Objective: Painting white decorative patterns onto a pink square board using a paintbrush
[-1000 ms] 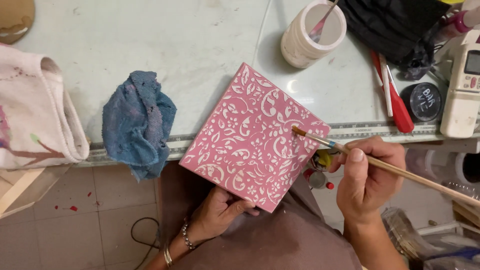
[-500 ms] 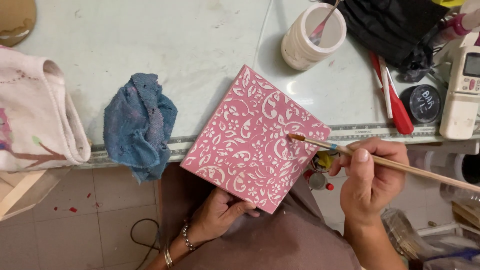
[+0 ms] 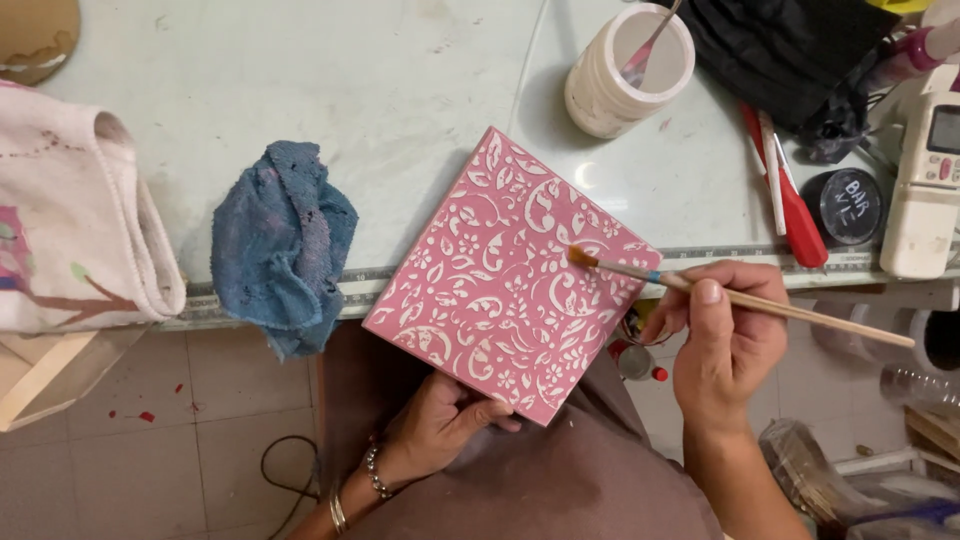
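A square pink tile (image 3: 505, 275) with a white leaf and flower pattern rests tilted on the table edge, one corner toward me. My left hand (image 3: 440, 425) holds it from below at its near corner. My right hand (image 3: 725, 340) grips a thin wooden paintbrush (image 3: 740, 297); the orange bristle tip touches the tile near its right corner.
A crumpled blue rag (image 3: 280, 245) hangs over the table edge at left, beside a folded white cloth (image 3: 70, 230). A white jar (image 3: 630, 70) with a brush stands behind the tile. A red-handled tool (image 3: 795, 215), a black lid (image 3: 845, 205) and a white remote (image 3: 925, 190) lie at right.
The brush tip has slid left and a little up across the tile's right part. My left hand keeps holding the tile in the same place.
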